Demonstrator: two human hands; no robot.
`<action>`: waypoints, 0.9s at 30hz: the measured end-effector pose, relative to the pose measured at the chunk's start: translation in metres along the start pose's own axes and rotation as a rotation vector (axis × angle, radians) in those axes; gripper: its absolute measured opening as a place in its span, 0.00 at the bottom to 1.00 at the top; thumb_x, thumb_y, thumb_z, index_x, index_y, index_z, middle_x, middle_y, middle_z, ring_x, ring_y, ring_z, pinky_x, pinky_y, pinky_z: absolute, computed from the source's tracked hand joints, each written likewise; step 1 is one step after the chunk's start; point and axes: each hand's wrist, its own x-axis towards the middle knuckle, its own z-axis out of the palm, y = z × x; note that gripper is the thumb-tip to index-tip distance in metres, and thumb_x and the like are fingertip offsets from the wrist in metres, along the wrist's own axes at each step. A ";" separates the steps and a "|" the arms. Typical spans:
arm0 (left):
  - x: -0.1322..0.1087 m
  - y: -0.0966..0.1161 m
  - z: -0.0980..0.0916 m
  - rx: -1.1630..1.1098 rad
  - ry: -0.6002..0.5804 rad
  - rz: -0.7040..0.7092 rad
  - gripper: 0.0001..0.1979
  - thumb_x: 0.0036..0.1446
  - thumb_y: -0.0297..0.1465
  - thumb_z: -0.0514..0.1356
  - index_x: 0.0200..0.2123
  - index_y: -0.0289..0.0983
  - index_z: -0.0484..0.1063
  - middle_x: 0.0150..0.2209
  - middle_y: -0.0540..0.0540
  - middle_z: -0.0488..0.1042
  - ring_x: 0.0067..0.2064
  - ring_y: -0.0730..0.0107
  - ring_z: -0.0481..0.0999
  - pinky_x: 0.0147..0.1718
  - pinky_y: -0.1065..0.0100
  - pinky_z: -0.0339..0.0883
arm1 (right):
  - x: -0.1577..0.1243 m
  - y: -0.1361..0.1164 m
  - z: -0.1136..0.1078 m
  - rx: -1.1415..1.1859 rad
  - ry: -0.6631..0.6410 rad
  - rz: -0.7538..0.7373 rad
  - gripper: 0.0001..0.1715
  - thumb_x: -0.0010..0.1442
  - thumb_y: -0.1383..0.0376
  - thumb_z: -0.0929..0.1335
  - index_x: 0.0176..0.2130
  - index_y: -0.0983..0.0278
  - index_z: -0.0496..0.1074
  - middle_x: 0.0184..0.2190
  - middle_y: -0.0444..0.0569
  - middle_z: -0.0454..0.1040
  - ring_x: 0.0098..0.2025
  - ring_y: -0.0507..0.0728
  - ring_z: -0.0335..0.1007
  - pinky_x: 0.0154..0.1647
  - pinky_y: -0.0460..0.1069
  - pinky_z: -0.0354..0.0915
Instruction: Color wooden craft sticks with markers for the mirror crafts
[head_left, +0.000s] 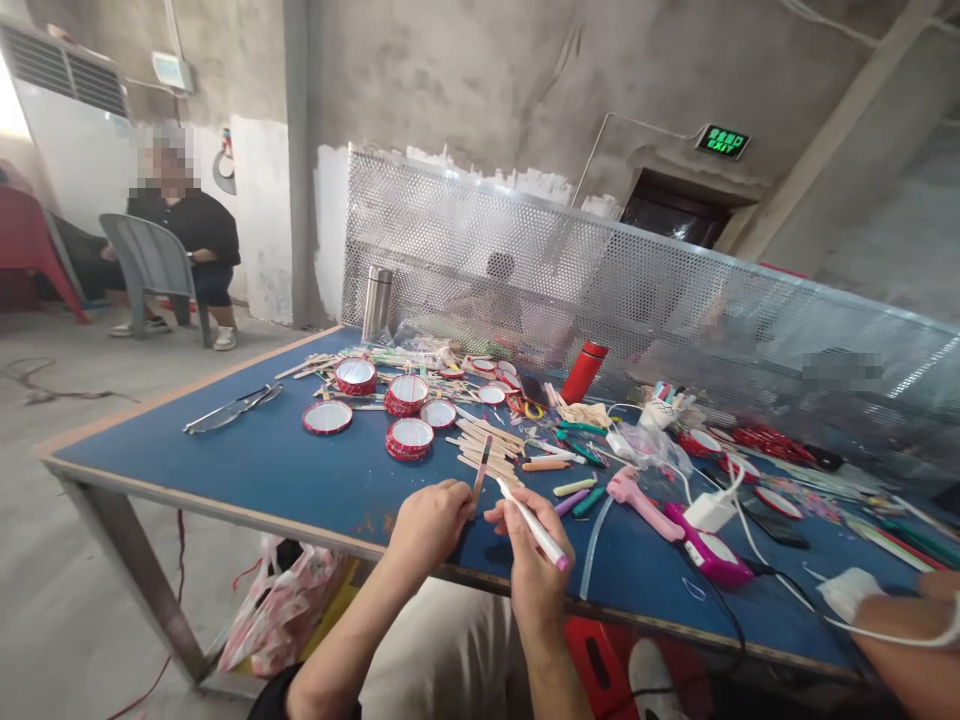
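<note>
Near the table's front edge, my left hand (431,522) is closed on a flat stick (482,470) that looks brown with a dark tip and points up and away. My right hand (534,545) grips a white marker (532,522) with a pink end, its other end close to the stick. Just beyond my hands lies a pile of plain wooden sticks (487,445). Left of the pile are several round red-rimmed pieces (410,436), some stacked. An orange marker (546,465) and purple and green pens (572,502) rest to the right.
A pink glue gun (645,505), a magenta device (707,548) and white cables lie at right. Behind stand a red bottle (583,372), a steel bottle (377,303) and a perforated metal screen (480,250). Another person's arm (904,625) reaches in at far right; a person (180,225) sits at far left.
</note>
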 end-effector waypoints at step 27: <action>0.001 -0.003 0.004 0.025 0.028 0.035 0.10 0.65 0.32 0.51 0.34 0.40 0.71 0.37 0.48 0.77 0.40 0.65 0.78 0.34 0.70 0.63 | -0.005 0.000 0.004 -0.060 -0.040 -0.042 0.13 0.63 0.57 0.65 0.38 0.64 0.72 0.32 0.49 0.77 0.32 0.55 0.75 0.31 0.47 0.70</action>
